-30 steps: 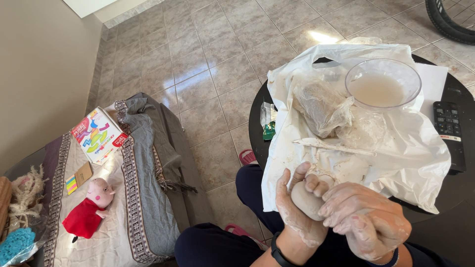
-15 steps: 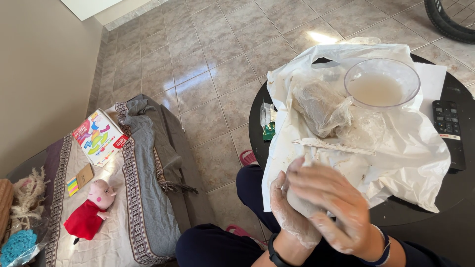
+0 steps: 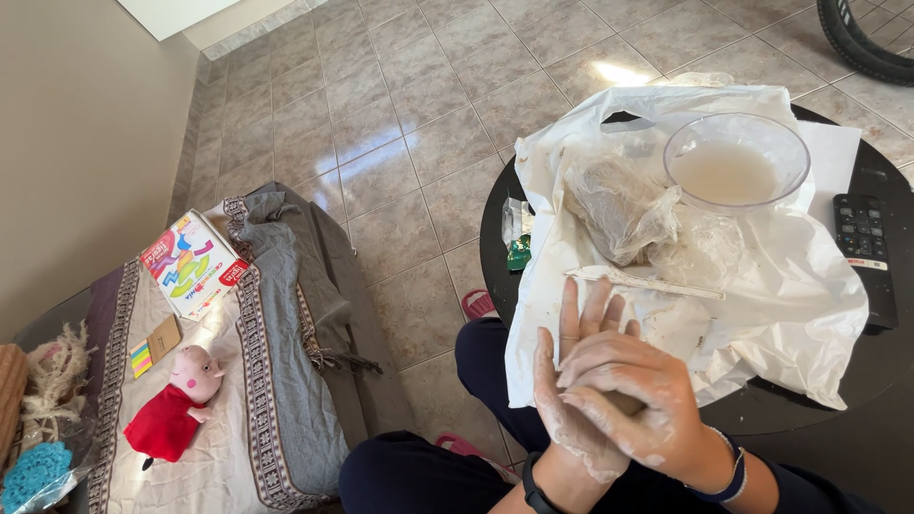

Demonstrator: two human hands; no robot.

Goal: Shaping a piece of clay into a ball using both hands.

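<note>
Hands — clay-dusted, pressed palm-to-palm

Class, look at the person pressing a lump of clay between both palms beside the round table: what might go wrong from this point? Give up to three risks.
1. The bowl of cloudy water sits on crumpled white plastic sheet; a tug on the sheet might tip it.
2. The remote control lies at the sheet's edge, so spilled water may reach it.
3. The left hand and right hand hold the clay over the lap, so bits could drop on the dark trousers.

Clay lump mostly hidden betw. palms — tyre cut off.
</note>
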